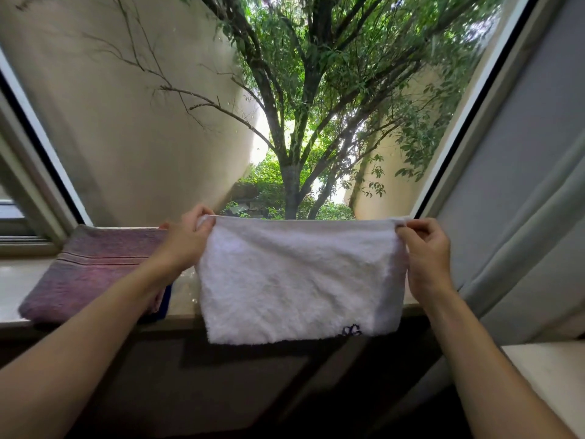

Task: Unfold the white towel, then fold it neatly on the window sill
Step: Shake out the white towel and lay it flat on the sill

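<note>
The towel (pixel 297 277) was held up in the air in front of the window (pixel 285 106), above the near edge of the sill (pixel 183 299). It hung as a flat sheet, facing the person. Its long axis ran from left to right, level with the sill, and its top edge was pulled almost straight between the two hands. The short sides hung down. The lower edge reached below the front of the sill, and it was a little uneven, lower at the left-middle than at the right. A small dark embroidered mark (pixel 351 330) sat at the lower edge, right of the middle.

The left hand (pixel 185 240) pinched the top left corner of the towel, with the thumb on the near side and the fingers behind the cloth. The right hand (pixel 425 248) pinched the top right corner in the same way, thumb and fingers closed on the fabric. The hands were well apart, as wide as the towel, and at about the same height. Both forearms were bare and came up from the near corners of the view.

On the sill, left of the white towel, lay a folded purple towel (pixel 91 274), partly behind the left forearm. A grey curtain (pixel 522 248) hung at the right.
</note>
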Demonstrator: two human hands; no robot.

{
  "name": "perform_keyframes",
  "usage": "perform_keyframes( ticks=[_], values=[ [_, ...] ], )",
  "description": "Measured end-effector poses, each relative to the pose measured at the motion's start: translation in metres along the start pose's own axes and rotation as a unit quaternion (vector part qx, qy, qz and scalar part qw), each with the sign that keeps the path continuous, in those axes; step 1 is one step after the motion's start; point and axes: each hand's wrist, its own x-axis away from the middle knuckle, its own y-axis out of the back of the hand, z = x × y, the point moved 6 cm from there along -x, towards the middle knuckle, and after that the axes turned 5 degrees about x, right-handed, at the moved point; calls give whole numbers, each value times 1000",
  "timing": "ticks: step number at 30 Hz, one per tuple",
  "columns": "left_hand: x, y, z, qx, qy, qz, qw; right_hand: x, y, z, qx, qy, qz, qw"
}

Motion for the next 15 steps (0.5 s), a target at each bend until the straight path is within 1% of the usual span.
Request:
perform_keyframes(
  ticks=[2, 5, 8, 11, 15],
  values=[
    [1, 9, -17, 18, -7, -47, 999, 0, 2, 15, -16, 8, 0, 1000],
    [-2, 22, -49, 15, -49, -103, 993, -6, 5, 34, -49, 5, -10, 999],
    [-16, 28, -76, 10, -55, -110, 992, -21, 1, 51, -47, -1, -4, 999],
    [-38, 40, -106, 28, -61, -113, 991, -47, -7, 78, -32, -2, 16, 999],
    [-63, 63, -159, 15, -96, -154, 983, -77, -13, 128, -68, 21, 36, 997]
  ],
)
